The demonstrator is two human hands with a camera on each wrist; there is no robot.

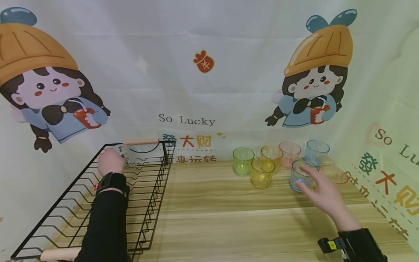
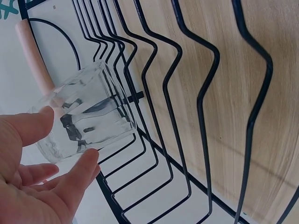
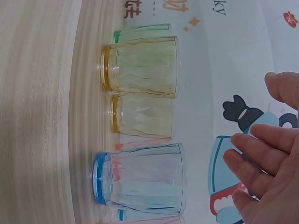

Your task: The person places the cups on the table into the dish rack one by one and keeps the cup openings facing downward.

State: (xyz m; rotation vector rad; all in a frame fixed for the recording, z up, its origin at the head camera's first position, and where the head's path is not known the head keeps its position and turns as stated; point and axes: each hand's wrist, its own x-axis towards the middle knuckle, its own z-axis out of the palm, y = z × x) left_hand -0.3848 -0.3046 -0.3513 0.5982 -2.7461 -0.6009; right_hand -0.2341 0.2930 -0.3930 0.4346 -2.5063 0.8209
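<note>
My left hand (image 1: 111, 162) is at the far end of a black wire dish rack (image 1: 153, 198), pinching a clear drinking glass (image 2: 93, 114) between thumb and fingers. In the left wrist view the glass is tilted beside the rack's wires; whether it touches them I cannot tell. On the other side, my right hand (image 1: 324, 193) hovers with fingers extended above the front blue glass (image 1: 297, 182), holding nothing. Behind that stand another blue glass (image 1: 316, 150) and a pink glass (image 1: 290, 155). An orange-pink-rimmed glass (image 1: 337, 174) is partly hidden by the right hand.
Two yellow glasses, one in front (image 1: 262, 174) and one behind (image 1: 275, 154), stand by a green glass (image 1: 243, 162). All are on a wood-grain table (image 1: 209, 225). A printed cloth (image 1: 242, 72) hangs behind. The rack has pale wooden handles (image 1: 140, 141).
</note>
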